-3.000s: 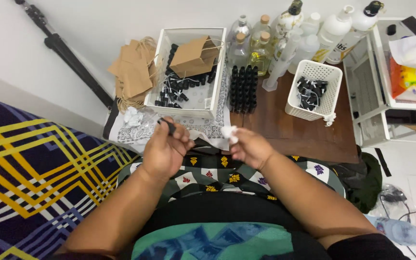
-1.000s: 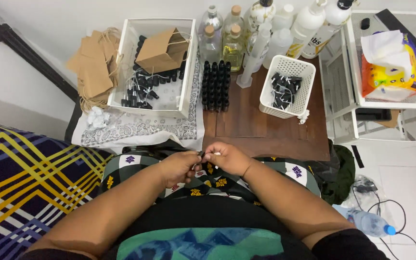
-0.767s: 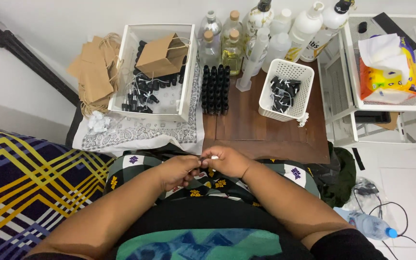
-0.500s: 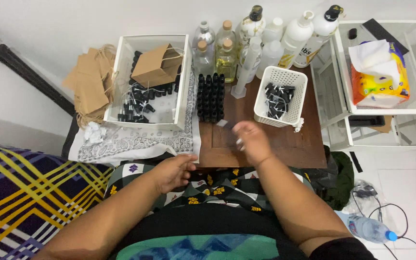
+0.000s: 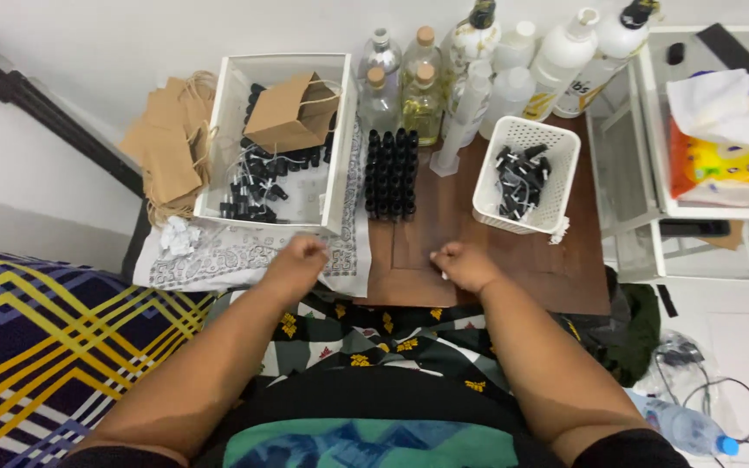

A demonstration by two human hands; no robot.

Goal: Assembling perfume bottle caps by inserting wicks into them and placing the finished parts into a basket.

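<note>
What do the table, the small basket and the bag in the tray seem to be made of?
Table: likely wood or wood veneer, dark brown with a visible grain and a slight sheen.
Small basket: probably plastic, white, with moulded perforated walls.
Bag: brown kraft paper by the look, matt, creased at the folds, with thin string handles.

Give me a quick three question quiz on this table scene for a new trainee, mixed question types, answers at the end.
1. True or false: the left hand rests on the patterned cloth.
2. What stands closest beyond the right hand? A) block of small black bottles B) brown paper bag C) tissue pack
3. Fill in: the white basket holds small ____ parts.

Key: 1 true; 2 A; 3 black.
</note>
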